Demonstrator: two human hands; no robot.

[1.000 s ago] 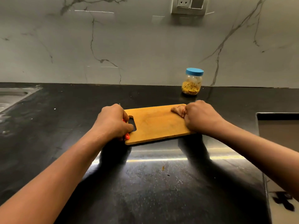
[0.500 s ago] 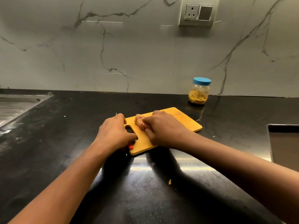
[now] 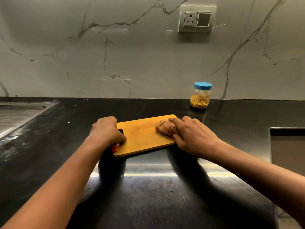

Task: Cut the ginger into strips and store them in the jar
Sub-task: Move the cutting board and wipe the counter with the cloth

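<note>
On the cutting board (image 3: 142, 138) mid counter (image 3: 49, 146), your fingers (image 3: 175, 120) are closed both sides: right hand (image 3: 194, 138) on the ginger (image 3: 162, 128) at its right end, left hand (image 3: 105, 131) round an orange handle (image 3: 114, 148) at its left; jar (image 3: 200, 96) at the back edge.

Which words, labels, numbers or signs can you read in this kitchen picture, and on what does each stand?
None can be read. The clear jar with the blue lid, the yellow wooden cutting board and the grey wall socket plate show no print.
</note>
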